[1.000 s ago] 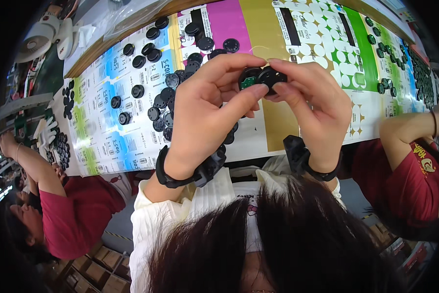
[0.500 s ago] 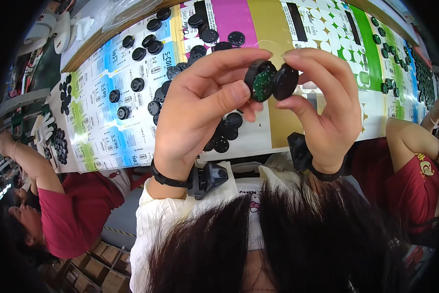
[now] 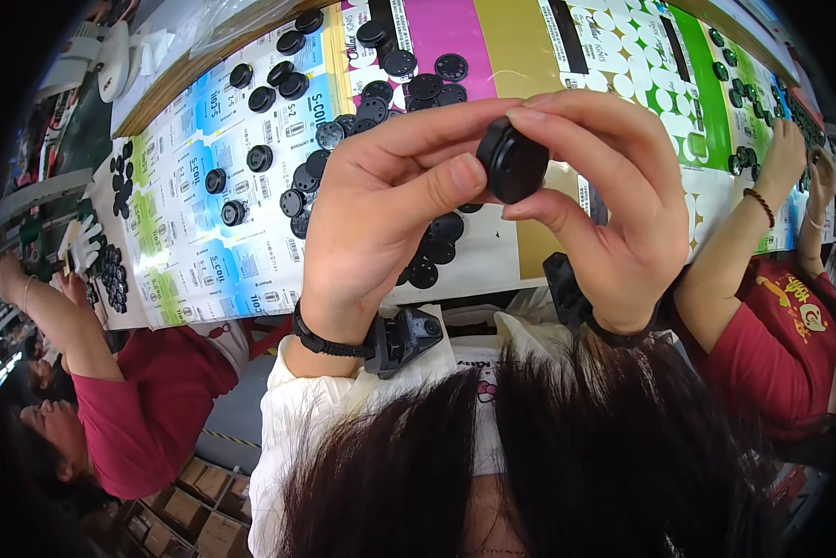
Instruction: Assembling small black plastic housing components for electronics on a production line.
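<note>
Above the near part of the worktable, my left hand [image 3: 381, 200] pinches a small round black housing [image 3: 492, 149] between thumb and fingers. My right hand [image 3: 622, 186] holds a smooth, round black cap [image 3: 520, 169] against the housing's open face, thumb below and fingertips on top. The two parts meet edge to edge, so the green circuit board inside is hidden. Whether the cap is seated all the way I cannot tell. Just beyond and below my left hand lie several flat black discs [image 3: 439, 251] with small holes.
Printed sheets [image 3: 448, 37] cover the table, with more black discs [image 3: 425, 86] in the middle and thicker black round pieces [image 3: 260, 159] to the left. A wooden edge [image 3: 194, 70] borders the far left. Co-workers in red shirts [image 3: 153, 400] sit on both sides.
My right hand has brought the cap left onto the housing, covering the green circuit board. The co-worker on the right has reached an arm over the table.
</note>
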The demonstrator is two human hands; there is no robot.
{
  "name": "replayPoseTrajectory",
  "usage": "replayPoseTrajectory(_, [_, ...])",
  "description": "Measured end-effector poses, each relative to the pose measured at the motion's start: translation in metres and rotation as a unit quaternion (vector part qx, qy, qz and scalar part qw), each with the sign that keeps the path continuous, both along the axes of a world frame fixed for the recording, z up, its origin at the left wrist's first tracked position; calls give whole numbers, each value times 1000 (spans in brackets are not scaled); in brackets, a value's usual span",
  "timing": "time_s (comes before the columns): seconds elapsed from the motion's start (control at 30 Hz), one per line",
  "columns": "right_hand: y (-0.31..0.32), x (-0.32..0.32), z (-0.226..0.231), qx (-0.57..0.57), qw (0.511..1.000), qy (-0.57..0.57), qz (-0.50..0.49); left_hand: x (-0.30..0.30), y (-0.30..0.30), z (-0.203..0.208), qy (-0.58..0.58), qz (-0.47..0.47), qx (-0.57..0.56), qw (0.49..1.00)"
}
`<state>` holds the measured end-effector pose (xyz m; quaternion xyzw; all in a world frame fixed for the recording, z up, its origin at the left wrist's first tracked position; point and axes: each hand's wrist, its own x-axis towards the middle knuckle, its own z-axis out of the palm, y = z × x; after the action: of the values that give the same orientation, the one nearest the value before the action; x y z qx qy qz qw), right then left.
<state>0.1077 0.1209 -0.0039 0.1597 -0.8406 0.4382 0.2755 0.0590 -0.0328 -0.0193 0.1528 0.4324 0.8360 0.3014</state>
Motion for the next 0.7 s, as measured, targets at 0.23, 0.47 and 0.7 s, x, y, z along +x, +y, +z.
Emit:
replayPoseTrajectory(0.23, [0,2,0,-4,1000,-3,4,2,-1,3,-8,3,-7,1000])
replayPoseTrajectory(0.47, [-1,1,-4,7,1000,15,-5,2,1,3,25,22,-38,999])
replayPoseTrajectory(0.7, [-4,0,-12,58,996,57,-33,13,5,17,43,75,-121,989])
